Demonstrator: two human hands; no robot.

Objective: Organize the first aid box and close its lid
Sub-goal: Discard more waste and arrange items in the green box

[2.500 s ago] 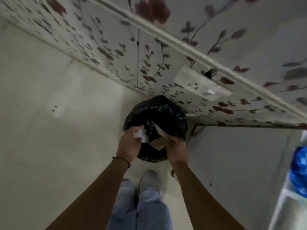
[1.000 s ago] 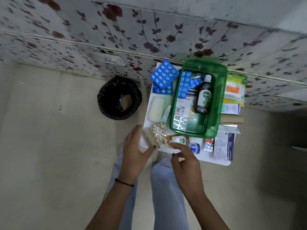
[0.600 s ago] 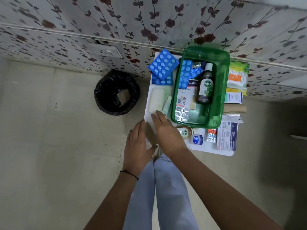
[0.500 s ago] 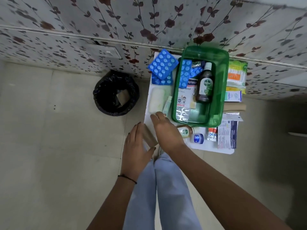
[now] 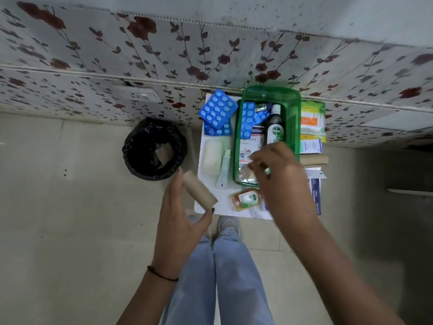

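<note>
A: Item one, the grips. What does each hand hold?

B: The left hand [image 5: 180,214] is curled round a tan bandage roll [image 5: 199,192], fingers on its far side, thumb at its near end; the roll is lifted off the white table [image 5: 212,207], near its front-left corner. The right hand [image 5: 281,181] pinches a gold blister strip [image 5: 247,173] between thumb and fingertips, held over the near end of the green first aid box [image 5: 294,127]. That hand is blurred, so finer detail cannot be told.

A: Change against half a second ago?

B: Then the right hand lay at the table's front-left, beside the left hand. It now sits over the box with the strip. The left hand has raised the roll and tilted it.

A: Location of the box?

B: On the white table against the floral wall [image 5: 164,55], lid off, open side up.

A: Contents and legible writing?

B: A dark bottle [image 5: 275,127] labelled "Dettol"; a plaster packet [image 5: 251,141] reading "…plast" and "…ROOF"; blue tablet strips [image 5: 248,120].

A: Outside the box?

B: Left: more blue tablet blisters [image 5: 218,110], a white pad [image 5: 212,157], a small tube [image 5: 225,168]. Front: an amber soap pack [image 5: 246,199] with a green badge, its text unreadable. Right: a cotton bud pack [image 5: 312,119], a small blue-white carton [image 5: 310,146], another tan roll [image 5: 314,159], leaflets [image 5: 315,193]. On the floor to the left stands a bin with a black liner [image 5: 154,148].
</note>
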